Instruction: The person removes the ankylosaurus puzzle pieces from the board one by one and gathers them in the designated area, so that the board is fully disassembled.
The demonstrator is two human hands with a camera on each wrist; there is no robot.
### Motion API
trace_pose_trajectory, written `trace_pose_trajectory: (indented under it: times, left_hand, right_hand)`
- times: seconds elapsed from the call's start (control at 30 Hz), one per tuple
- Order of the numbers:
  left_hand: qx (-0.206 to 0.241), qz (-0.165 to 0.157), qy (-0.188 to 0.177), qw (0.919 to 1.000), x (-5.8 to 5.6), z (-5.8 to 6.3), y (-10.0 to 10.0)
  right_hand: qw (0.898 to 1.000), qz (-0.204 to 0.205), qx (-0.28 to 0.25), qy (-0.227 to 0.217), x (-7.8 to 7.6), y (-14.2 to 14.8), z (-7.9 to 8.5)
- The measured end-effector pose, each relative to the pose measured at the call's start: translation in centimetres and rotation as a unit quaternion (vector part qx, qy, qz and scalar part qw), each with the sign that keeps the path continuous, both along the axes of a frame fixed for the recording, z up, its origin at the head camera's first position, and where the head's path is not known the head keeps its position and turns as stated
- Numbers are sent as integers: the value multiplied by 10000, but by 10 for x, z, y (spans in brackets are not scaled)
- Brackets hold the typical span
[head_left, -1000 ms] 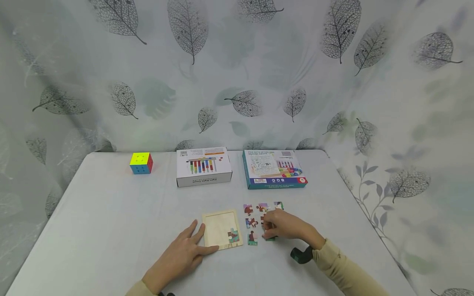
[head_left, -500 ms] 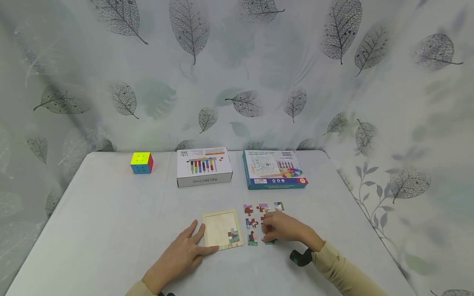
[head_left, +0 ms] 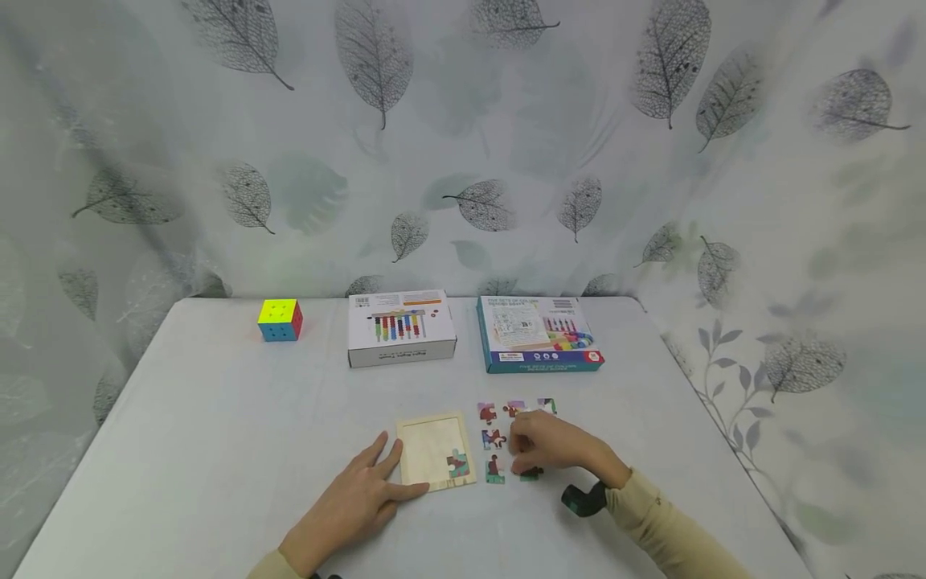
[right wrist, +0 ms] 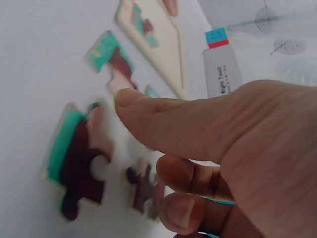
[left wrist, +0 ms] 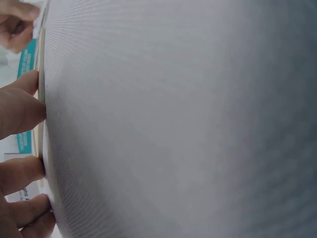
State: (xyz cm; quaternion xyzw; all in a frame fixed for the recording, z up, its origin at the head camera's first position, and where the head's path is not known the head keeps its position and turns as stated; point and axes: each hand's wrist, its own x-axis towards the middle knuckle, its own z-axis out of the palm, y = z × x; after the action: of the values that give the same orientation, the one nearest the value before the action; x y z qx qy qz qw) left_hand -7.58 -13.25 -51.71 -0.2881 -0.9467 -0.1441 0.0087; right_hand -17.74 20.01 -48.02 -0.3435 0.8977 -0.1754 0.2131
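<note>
My left hand (head_left: 362,486) rests on the table with fingers spread, touching the left and near edges of a square wooden puzzle tray (head_left: 427,450). One jigsaw piece (head_left: 457,463) lies in the tray's near right corner. Right of the tray, several loose pieces lie in rows, among them a red one (head_left: 488,413) and a green-edged one (right wrist: 114,64). My right hand (head_left: 553,441) hovers low over them with fingers bent, hiding some. In the right wrist view its thumb and visible fingertips stand apart, nothing seen between them, above a dark, teal-edged piece (right wrist: 74,153).
At the back of the white table (head_left: 253,418) stand a colored puzzle cube (head_left: 280,320), a white box (head_left: 401,328) and a teal-edged box (head_left: 539,334). A leaf-patterned curtain (head_left: 448,145) hangs behind and at the sides.
My right hand shifts slightly left and rises a little off the near middle piece. My left hand and the tray stay in place; the whole view drifts slightly.
</note>
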Motion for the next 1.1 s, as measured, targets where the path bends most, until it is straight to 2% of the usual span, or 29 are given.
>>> trace_pose_trajectory:
  times: [0.27,0.63,0.77,0.93,1.1]
  left_hand:
    - [-25,13,-3,10000,-1,0,1]
    - [-34,-48,118,9999,0,1,0]
    - [-96,-78,185,9998,0,1,-1]
    - [-148,-88,63,9998,-1,2,0]
    - [-160,-72,-61,9998,-1,3,0]
  right_hand:
    - [10000,-34,9,9,-5,-25,10]
    - [9983,371,413,172,-7,-53,16]
    - [9968,416,628,252,-5,-65,13]
    - [9947,635,747,296,-1,-75,5]
    - [9955,462,814,118,1,-78,2]
